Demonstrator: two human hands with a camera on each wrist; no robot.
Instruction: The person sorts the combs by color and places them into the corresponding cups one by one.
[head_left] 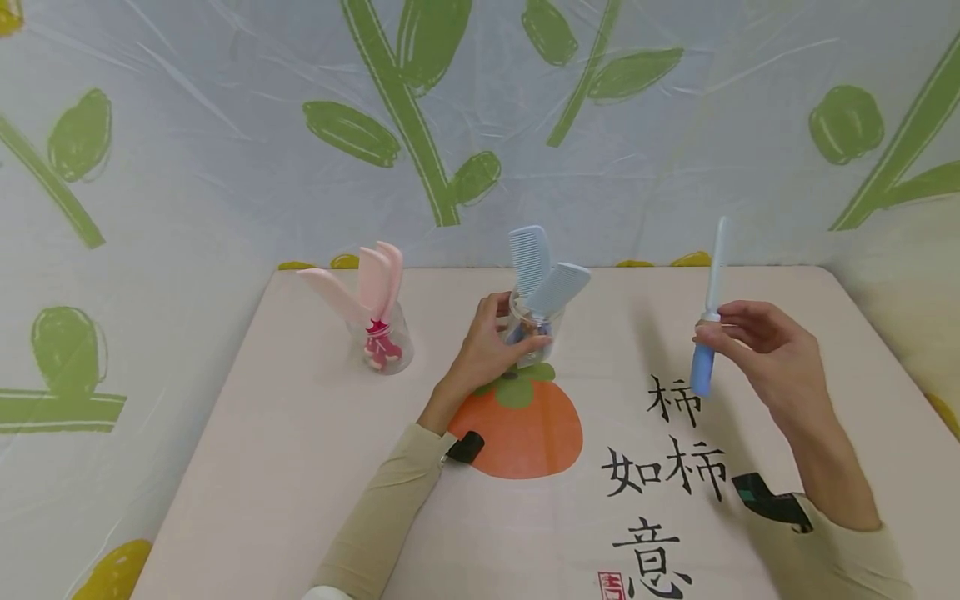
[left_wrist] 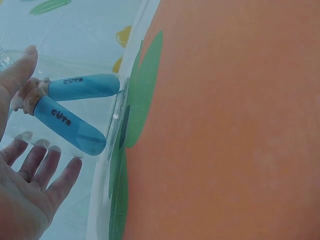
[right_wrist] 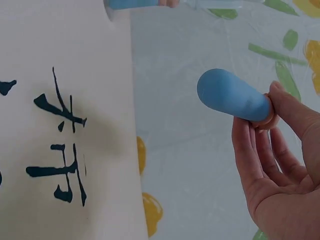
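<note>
My left hand grips a clear jar, thumb on the near side and fingers round the other. Two light blue combs stand in it; the head view shows one comb upright and another comb leaning right. Their blue handles, marked "CUTE", point down inside the jar in the left wrist view. Above the table at the right, my right hand pinches a third blue comb between thumb and fingers. That comb is nearly upright, seen edge-on, its rounded handle downward.
Left of my left hand, a second clear jar holds several pink combs with red figures on them. The pale table has a printed orange persimmon and black characters. Leaf-patterned sheeting rises behind the table.
</note>
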